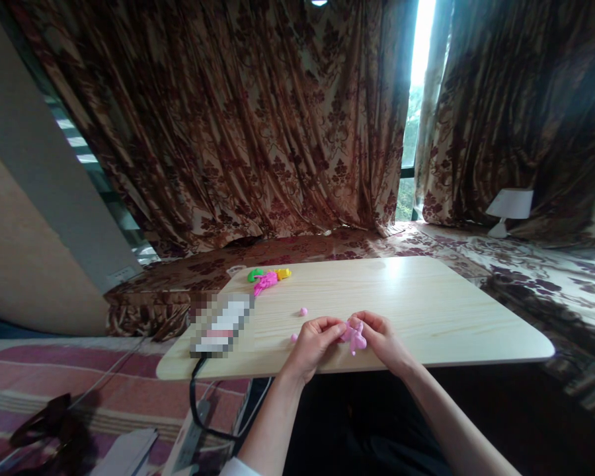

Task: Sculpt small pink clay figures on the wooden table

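Observation:
Above the table's near edge, my left hand [318,340] and my right hand [378,336] meet at a lumpy piece of pink modelling clay [357,338]. My left thumb and fingertips pinch its left side. The fingers of my right hand close on its right and upper side, and a thin bit of clay hangs down below. A small pink clay ball [303,311] lies on the table beyond my left hand. Another pink ball [294,338] sits just left of that hand, partly covered by it.
On the pale wooden table [456,311], green, yellow and magenta plastic pieces [266,283] lie at the far left. Nearer on the left is a blurred-out device [224,325] with a black cable [193,396] running off the edge. A white lamp [510,205] stands at the far right before patterned curtains.

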The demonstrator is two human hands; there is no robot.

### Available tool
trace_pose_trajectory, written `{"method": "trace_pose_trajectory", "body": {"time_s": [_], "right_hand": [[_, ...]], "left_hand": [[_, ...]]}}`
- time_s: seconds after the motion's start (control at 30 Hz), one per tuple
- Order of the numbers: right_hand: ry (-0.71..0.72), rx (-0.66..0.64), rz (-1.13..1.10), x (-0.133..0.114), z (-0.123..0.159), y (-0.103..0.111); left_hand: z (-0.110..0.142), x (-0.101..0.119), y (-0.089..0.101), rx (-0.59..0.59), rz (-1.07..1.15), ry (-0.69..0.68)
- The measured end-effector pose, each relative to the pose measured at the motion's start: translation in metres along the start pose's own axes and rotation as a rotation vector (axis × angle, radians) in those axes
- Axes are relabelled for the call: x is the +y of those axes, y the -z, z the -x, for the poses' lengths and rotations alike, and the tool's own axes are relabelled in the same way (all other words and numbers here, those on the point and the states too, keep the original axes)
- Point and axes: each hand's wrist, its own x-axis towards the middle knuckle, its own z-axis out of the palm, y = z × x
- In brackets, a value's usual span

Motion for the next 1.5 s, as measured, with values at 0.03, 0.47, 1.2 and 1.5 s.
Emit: {"method": "trace_pose_trajectory", "body": {"time_s": [0.03, 0.47, 1.2, 1.5], "right_hand": [[-0.007, -0.009, 0.001, 0.0, 0.0, 0.0], [0.015, -0.016, 0.064, -0.004, -0.001, 0.001], [0.037, -0.002, 0.038, 0.005, -0.003, 0.001], [0.07, 0.053, 0.012, 0.008, -0.003, 0.003]], "left_hand": [[0.0, -0.001, 0.0, -0.001, -0.007, -0.003], [0.0, -0.001, -0.001, 0.017, 0.043, -0.032], [-0.001, 0.0, -0.005, 0.044, 0.175, 0.026], [0.001, 0.001, -0.004, 0.026, 0.212, 0.043]]}}
